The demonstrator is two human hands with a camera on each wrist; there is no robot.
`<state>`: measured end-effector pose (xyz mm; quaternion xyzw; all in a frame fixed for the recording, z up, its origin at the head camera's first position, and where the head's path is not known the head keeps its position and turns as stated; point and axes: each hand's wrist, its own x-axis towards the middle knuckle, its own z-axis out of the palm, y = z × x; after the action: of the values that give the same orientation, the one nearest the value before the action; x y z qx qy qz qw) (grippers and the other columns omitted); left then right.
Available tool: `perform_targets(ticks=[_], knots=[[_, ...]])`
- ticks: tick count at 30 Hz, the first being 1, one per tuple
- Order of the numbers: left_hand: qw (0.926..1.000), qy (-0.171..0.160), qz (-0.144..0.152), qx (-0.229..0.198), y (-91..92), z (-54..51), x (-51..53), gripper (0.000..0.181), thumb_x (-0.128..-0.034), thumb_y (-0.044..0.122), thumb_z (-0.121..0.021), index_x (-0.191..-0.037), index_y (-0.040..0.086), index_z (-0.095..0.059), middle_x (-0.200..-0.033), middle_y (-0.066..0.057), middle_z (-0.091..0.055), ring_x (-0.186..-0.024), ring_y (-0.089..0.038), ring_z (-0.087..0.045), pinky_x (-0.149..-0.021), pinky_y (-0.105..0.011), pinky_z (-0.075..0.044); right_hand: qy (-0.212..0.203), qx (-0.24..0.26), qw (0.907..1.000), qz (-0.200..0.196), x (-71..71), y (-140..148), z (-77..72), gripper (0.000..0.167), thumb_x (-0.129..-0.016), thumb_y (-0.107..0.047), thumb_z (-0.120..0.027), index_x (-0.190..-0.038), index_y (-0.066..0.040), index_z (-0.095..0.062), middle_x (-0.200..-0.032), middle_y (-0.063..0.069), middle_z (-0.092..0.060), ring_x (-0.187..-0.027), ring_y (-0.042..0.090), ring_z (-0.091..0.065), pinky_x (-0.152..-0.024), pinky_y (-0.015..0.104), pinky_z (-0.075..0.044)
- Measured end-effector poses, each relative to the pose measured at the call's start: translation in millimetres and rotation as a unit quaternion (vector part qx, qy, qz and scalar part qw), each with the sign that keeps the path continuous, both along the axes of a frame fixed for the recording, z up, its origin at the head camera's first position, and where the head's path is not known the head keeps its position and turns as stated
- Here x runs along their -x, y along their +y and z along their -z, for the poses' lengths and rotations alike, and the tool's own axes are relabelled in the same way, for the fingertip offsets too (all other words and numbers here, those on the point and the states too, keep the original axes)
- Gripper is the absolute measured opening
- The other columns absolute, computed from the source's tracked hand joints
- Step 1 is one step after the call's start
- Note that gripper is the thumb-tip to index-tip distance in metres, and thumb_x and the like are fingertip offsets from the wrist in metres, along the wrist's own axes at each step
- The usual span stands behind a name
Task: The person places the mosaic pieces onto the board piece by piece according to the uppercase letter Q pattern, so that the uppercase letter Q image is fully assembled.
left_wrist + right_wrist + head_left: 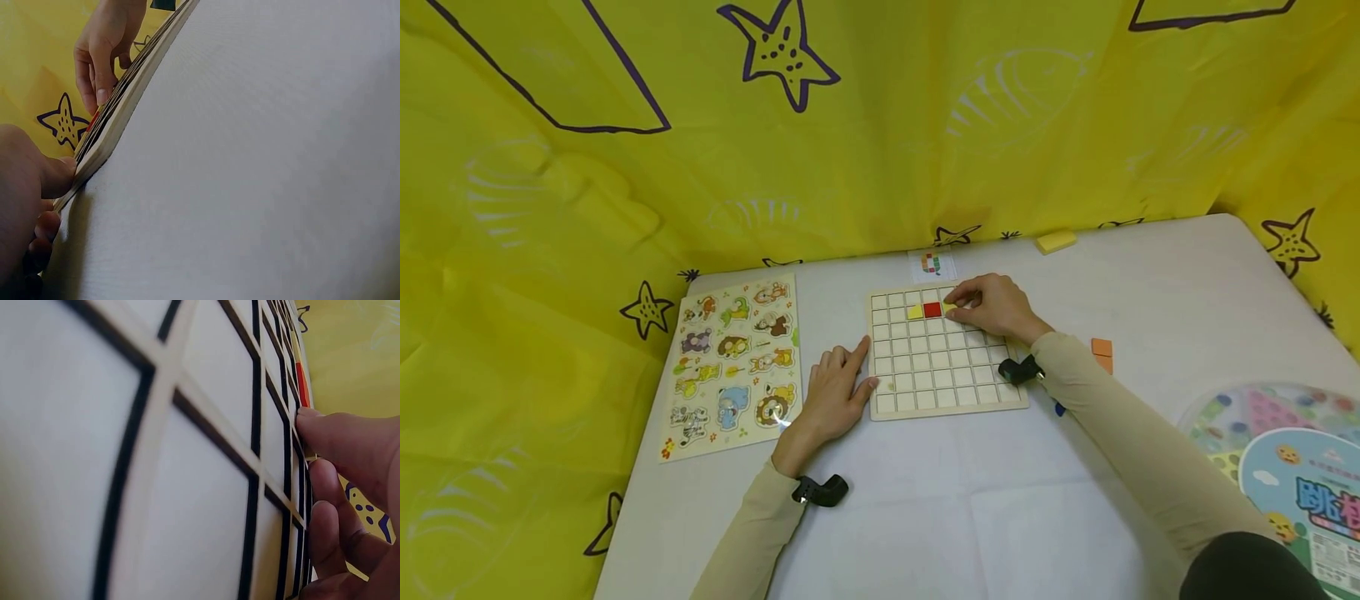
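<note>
The grid board (941, 361) looks like pale matt wood with smooth edges; the red tile (932, 310) on it appears smooth. Left of the grid board, the animal puzzle (730, 367) is glossy. Behind the board, the curtain (880, 150) resembles thin, softly shiny cloth; beneath, the desk (910, 500) wears matt, lightly creased cloth.

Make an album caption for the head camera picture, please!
Right fingers pinch a yellow tile beside a red tile; left fingers touch the grid board.
</note>
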<state>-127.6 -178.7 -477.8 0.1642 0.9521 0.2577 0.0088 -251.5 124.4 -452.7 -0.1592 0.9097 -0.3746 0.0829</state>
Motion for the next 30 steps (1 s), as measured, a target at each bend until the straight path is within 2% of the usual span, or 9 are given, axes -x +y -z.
perform_targets(ticks=[9,20,26,30], knots=[[1.0,0.004,-0.001,-0.005,-0.6,1.2,-0.7,0.065,-0.1062,0.027,-0.061,-0.163,0.004,-0.04,-0.103,-0.01,-0.047,-0.093,-0.025,-0.038,-0.08,-0.037,-0.026,-0.016,0.004,0.9999,0.002,-1.4,0.5,-2.5,0.021,-0.095,-0.024,-0.081,-0.113,-0.013,-0.084,-0.122,0.012,-0.077,-0.093,0.022,-0.066,-0.078,0.034,-0.047],[1.0,0.006,-0.002,-0.003,-0.2,-0.1,-0.4,0.064,-0.1063,0.027,-0.061,-0.163,0.004,-0.04,-0.104,-0.01,-0.048,-0.094,-0.025,-0.039,-0.08,-0.037,-0.027,-0.006,0.02,0.9997,-0.015,0.7,3.6,-1.7,0.026,-0.096,-0.02,-0.08,-0.12,-0.01,-0.082,-0.126,0.015,-0.076,-0.099,0.026,-0.068,-0.083,0.033,-0.049],[1.0,0.006,-0.002,-0.003,0.9,-1.9,-1.2,0.064,-0.1061,0.027,-0.061,-0.162,0.004,-0.041,-0.102,-0.01,-0.048,-0.094,-0.024,-0.039,-0.08,-0.036,-0.026,-0.006,0.042,0.9985,-0.033,1.1,17.1,-5.8,0.027,-0.099,-0.02,-0.077,-0.122,-0.006,-0.08,-0.129,0.016,-0.075,-0.104,0.027,-0.067,-0.087,0.033,-0.05],[1.0,0.006,-0.003,-0.004,1.1,-2.7,-1.9,0.063,-0.1061,0.026,-0.061,-0.162,0.004,-0.041,-0.103,-0.01,-0.048,-0.094,-0.024,-0.038,-0.08,-0.036,-0.025,0.003,0.022,0.9992,-0.033,0.2,32.7,-12.6,0.025,-0.099,-0.021,-0.077,-0.119,-0.006,-0.082,-0.124,0.016,-0.077,-0.101,0.027,-0.066,-0.086,0.035,-0.048]])
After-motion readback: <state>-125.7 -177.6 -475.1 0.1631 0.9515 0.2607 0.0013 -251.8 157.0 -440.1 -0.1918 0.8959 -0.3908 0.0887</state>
